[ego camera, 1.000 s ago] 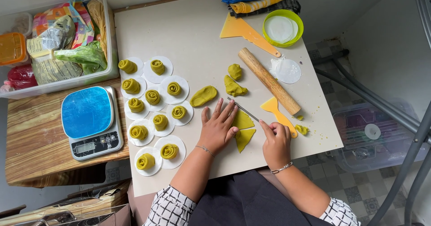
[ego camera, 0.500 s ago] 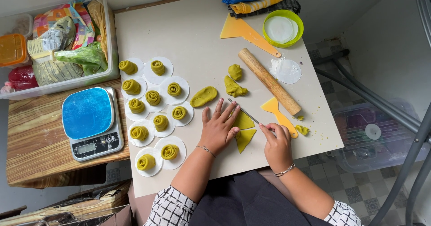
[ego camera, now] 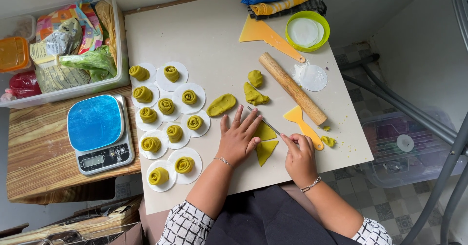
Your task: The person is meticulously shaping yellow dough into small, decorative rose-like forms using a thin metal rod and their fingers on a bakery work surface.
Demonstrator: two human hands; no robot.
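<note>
My left hand (ego camera: 240, 137) lies flat with fingers spread on a flattened sheet of yellow-green dough (ego camera: 265, 145) near the table's front edge. A thin metal knife (ego camera: 265, 121) is gripped in my right hand (ego camera: 298, 152), its blade laid across the dough beside my left fingers. The sheet shows as two triangular pieces, partly hidden under my left hand. Just behind sit an oval dough lump (ego camera: 221, 104) and two smaller lumps (ego camera: 254, 86).
Several rolled dough spirals on white paper rounds (ego camera: 165, 116) fill the table's left half. A wooden rolling pin (ego camera: 291, 87), two yellow scrapers (ego camera: 304, 125), a green bowl (ego camera: 307, 30), a blue kitchen scale (ego camera: 97, 130) and a plastic bin of groceries (ego camera: 63, 45) surround the work spot.
Both hands stay on the dough sheet. My right hand with the knife has shifted slightly along the cut; the dough pieces lie a little more apart.
</note>
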